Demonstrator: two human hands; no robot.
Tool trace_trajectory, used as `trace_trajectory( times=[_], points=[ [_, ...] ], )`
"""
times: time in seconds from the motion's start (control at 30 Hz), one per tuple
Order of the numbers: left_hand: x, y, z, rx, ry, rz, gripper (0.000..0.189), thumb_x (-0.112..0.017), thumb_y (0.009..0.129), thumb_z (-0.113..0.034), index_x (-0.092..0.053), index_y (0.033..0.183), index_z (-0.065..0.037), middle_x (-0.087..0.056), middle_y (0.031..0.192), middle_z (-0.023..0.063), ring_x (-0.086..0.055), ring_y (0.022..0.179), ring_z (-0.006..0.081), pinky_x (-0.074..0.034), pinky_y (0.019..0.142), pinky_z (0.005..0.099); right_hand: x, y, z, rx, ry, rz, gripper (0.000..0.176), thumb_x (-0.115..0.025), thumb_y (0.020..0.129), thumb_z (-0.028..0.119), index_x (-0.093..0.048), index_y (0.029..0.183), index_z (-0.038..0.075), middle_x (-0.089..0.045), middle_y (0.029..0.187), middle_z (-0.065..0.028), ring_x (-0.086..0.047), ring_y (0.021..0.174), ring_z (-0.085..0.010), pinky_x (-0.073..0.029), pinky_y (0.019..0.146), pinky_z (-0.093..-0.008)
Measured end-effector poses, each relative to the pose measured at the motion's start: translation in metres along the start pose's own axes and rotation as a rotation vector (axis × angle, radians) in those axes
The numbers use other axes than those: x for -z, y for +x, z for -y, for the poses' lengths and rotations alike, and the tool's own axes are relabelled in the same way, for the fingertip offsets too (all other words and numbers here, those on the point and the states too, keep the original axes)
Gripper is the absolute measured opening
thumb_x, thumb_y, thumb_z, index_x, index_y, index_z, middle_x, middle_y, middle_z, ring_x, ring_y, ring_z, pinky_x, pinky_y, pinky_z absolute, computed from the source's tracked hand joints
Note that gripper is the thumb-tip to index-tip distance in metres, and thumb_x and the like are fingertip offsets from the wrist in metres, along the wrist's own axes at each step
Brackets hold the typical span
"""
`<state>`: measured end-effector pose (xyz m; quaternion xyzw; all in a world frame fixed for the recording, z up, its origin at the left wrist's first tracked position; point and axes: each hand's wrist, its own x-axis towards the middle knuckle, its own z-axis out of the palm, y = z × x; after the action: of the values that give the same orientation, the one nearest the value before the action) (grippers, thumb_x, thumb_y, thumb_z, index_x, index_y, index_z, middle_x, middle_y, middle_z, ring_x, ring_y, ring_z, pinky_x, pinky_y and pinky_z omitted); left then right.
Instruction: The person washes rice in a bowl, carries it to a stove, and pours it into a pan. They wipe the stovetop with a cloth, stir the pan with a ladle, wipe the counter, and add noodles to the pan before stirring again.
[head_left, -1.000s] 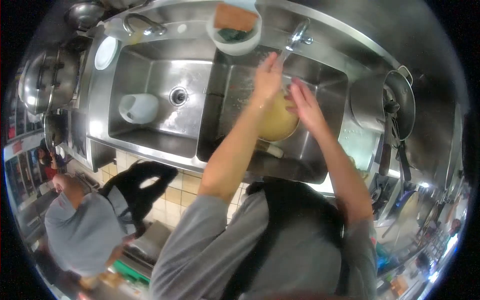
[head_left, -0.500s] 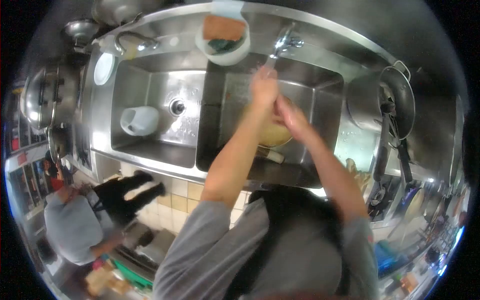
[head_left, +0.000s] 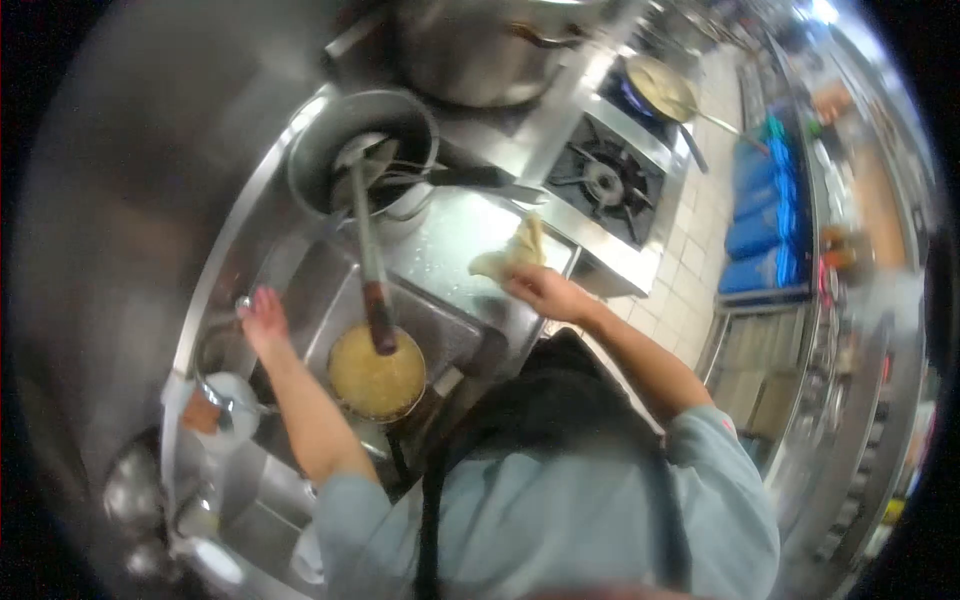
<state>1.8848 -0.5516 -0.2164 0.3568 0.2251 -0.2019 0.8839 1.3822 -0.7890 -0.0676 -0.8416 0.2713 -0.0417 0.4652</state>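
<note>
My left hand [head_left: 264, 322] is at the tap handle behind the sink [head_left: 320, 310]; its fingers are blurred and I cannot make out their grip. On the right, my right hand [head_left: 540, 290] is closed on a pale cloth [head_left: 515, 252] above the wet steel counter. A round pan of yellowish liquid [head_left: 376, 373] sits in the sink between my arms. Beyond it, a large pot [head_left: 303, 155] holds long-handled utensils [head_left: 367, 245].
A white container [head_left: 236, 412] with an orange-brown sponge [head_left: 200, 411] stands by the sink's left end. Right of the counter is a gas burner [head_left: 603, 182], with a pan of food [head_left: 660, 88] behind it. Blue bins [head_left: 755, 215] stand at the far right.
The view has swung to the right. My hands have parted from under the tap; my right hand has moved over the counter and taken hold of the cloth.
</note>
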Motion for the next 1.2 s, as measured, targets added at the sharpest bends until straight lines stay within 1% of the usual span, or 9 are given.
trace_trajectory(
  times=[0.33, 0.47, 0.57, 0.73, 0.77, 0.8, 0.9, 0.97, 1.2],
  points=[
    [-0.016, -0.019, -0.004, -0.077, 0.484, -0.124, 0.075, -0.056, 0.089, -0.064, -0.039, 0.141, -0.013, -0.051, 0.136, 0.0143, -0.057, 0.114, 0.0269, -0.051, 0.085, 0.0398, 0.028, -0.296, -0.172, -0.817, 0.592, -1.053, 0.037, -0.059, 0.095, 0.023, -0.057, 0.124, 0.000, -0.067, 0.100, -0.0100, -0.064, 0.079, -0.0147, -0.051, 0.063, -0.0269],
    [-0.010, -0.028, -0.007, -0.130, 0.648, -0.173, 0.064, -0.059, 0.090, -0.055, -0.049, 0.129, -0.005, -0.057, 0.124, 0.0161, -0.060, 0.101, 0.0252, -0.054, 0.079, 0.0374, -0.009, -0.392, -0.197, -1.036, 0.542, -1.023, 0.042, -0.061, 0.093, 0.026, -0.056, 0.125, -0.001, -0.067, 0.102, -0.0106, -0.064, 0.080, -0.0163, -0.053, 0.062, -0.0301],
    [0.049, -0.010, -0.016, -0.260, 0.878, 0.219, 0.054, -0.061, 0.092, -0.044, -0.053, 0.122, 0.000, -0.058, 0.120, 0.0175, -0.060, 0.095, 0.0248, -0.055, 0.080, 0.0364, -0.030, -0.438, -0.214, -1.176, 0.433, -0.841, 0.047, -0.063, 0.092, 0.028, -0.056, 0.128, -0.001, -0.066, 0.107, -0.0116, -0.064, 0.083, -0.0178, -0.054, 0.064, -0.0323],
    [0.044, -0.141, 0.060, -0.484, 0.705, -0.056, 0.038, -0.060, 0.094, -0.031, -0.060, 0.111, 0.003, -0.064, 0.105, 0.0156, -0.063, 0.096, 0.0269, -0.054, 0.083, 0.0374, -0.027, -0.472, -0.264, -1.187, 0.361, -0.694, 0.052, -0.065, 0.090, 0.030, -0.054, 0.130, -0.002, -0.066, 0.110, -0.0148, -0.063, 0.084, -0.0181, -0.054, 0.067, -0.0322],
    [0.032, -0.177, 0.071, -0.459, 0.697, -0.153, 0.034, -0.058, 0.096, -0.027, -0.060, 0.111, 0.003, -0.066, 0.104, 0.0144, -0.064, 0.097, 0.0275, -0.053, 0.085, 0.0372, -0.020, -0.472, -0.271, -1.128, 0.389, -0.746, 0.055, -0.066, 0.089, 0.032, -0.056, 0.125, -0.007, -0.067, 0.110, -0.0247, -0.065, 0.104, -0.0318, -0.051, 0.090, -0.0384],
    [0.025, -0.208, 0.082, -0.467, 0.698, -0.147, 0.034, -0.058, 0.096, -0.027, -0.060, 0.111, 0.003, -0.066, 0.104, 0.0144, -0.064, 0.097, 0.0275, -0.053, 0.085, 0.0372, -0.012, -0.473, -0.287, -1.123, 0.399, -0.747, 0.055, -0.066, 0.089, 0.032, -0.056, 0.125, -0.007, -0.067, 0.110, -0.0247, -0.065, 0.104, -0.0318, -0.051, 0.090, -0.0384],
    [0.020, -0.285, 0.126, -0.587, 1.097, -0.096, 0.033, -0.060, 0.096, -0.023, -0.060, 0.117, 0.003, -0.065, 0.113, 0.0152, -0.065, 0.102, 0.0258, -0.052, 0.089, 0.0367, 0.024, -0.478, -0.334, -1.045, 0.332, -0.700, 0.055, -0.065, 0.089, 0.034, -0.056, 0.125, -0.007, -0.067, 0.111, -0.0251, -0.065, 0.105, -0.0331, -0.050, 0.091, -0.0389],
    [0.014, -0.329, 0.163, -1.040, 1.441, 0.103, 0.030, -0.056, 0.098, -0.021, -0.060, 0.116, 0.002, -0.066, 0.101, 0.0134, -0.063, 0.093, 0.0246, -0.050, 0.086, 0.0342, 0.055, -0.479, -0.349, -0.972, 0.249, -0.648, 0.054, -0.064, 0.090, 0.035, -0.057, 0.125, -0.006, -0.066, 0.111, -0.0254, -0.065, 0.106, -0.0337, -0.050, 0.092, -0.0393],
    [-0.051, -0.504, 0.318, -0.643, 1.367, 0.399, 0.025, -0.058, 0.093, -0.006, -0.062, 0.117, 0.001, -0.065, 0.111, 0.0136, -0.062, 0.102, 0.0217, -0.047, 0.094, 0.0308, 0.132, -0.532, -0.453, -0.964, 0.348, -0.668, 0.051, -0.063, 0.091, 0.034, -0.057, 0.125, -0.004, -0.068, 0.107, -0.0222, -0.068, 0.095, -0.0294, -0.054, 0.081, -0.0379]
  ],
)
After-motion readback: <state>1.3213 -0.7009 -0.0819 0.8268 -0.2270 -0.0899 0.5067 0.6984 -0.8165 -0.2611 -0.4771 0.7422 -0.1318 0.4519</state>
